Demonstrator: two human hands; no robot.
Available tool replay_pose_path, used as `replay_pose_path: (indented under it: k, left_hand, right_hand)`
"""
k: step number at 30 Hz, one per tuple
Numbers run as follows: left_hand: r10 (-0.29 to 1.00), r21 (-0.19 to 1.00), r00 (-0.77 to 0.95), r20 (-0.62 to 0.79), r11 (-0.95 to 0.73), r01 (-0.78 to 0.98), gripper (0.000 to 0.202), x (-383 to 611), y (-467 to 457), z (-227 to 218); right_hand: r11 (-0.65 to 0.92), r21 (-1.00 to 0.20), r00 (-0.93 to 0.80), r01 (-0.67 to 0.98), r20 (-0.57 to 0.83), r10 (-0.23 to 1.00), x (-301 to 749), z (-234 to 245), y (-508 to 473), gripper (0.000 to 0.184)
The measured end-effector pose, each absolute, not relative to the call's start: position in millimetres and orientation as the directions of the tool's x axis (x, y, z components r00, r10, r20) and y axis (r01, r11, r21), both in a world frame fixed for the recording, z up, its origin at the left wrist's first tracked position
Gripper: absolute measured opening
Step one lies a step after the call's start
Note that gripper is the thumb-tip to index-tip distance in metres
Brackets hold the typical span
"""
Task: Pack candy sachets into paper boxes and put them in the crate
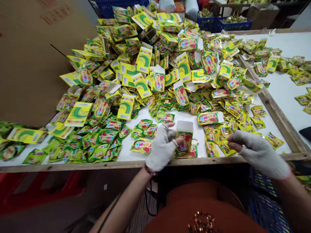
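My left hand (163,147), in a white fingerless glove, is wrapped round a small candy box (184,137) held upright, its white top end standing open. Beneath that box lies another printed carton (193,151), partly hidden. Just left of my hand are a flat yellow-green packet (141,146) and several green candy sachets (145,126). My right hand (259,152), gloved the same way, is at the yellow candy sachets (224,147), fingertips drawn together; whatever is between them is too small or blurred to make out.
A tall heap of open cartons (143,61) covers the back of the white tabletop. Green sachets (97,145) spread along the left. A wooden rim (274,110) borders the right side. A large cardboard box (41,64) stands at left; blue crates (233,24) sit behind.
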State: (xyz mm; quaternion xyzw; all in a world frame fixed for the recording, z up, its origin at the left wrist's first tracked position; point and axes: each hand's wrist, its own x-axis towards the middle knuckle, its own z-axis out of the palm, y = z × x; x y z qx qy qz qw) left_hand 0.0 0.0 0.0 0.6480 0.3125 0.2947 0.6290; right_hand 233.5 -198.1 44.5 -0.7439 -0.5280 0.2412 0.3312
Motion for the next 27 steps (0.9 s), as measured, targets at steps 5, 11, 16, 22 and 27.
replay_pose_path:
  k: [5, 11, 16, 22, 27]
  left_hand:
    - [0.798, 0.988, 0.595, -0.092, 0.148, -0.046, 0.05, 18, -37, -22]
    - [0.74, 0.997, 0.672, -0.032, 0.074, -0.035, 0.042, 12, -33, -24]
    - [0.797, 0.976, 0.589, 0.135, -0.209, 0.06, 0.018, 6, -29, -14]
    - [0.786, 0.996, 0.614, 0.076, -0.083, -0.017, 0.039, 9, -24, -5]
    - [0.749, 0.957, 0.634, 0.195, -0.286, 0.043, 0.018, 5, -23, 0]
  right_hand:
    - [0.017, -0.938, 0.431, 0.346, 0.175, 0.885, 183, -1, -137, 0.025]
    - [0.017, -0.884, 0.456, 0.466, 0.256, 0.852, 171, -22, -133, 0.025]
    - [0.081, -0.839, 0.357, 0.538, 0.314, 0.88, 170, -6, -129, 0.013]
    - [0.067, -0.951, 0.407, 0.302, 0.192, 0.893, 164, -3, -117, 0.028]
    - [0.11, -0.796, 0.281, 0.595, 0.335, 0.9, 168, 7, -122, 0.022]
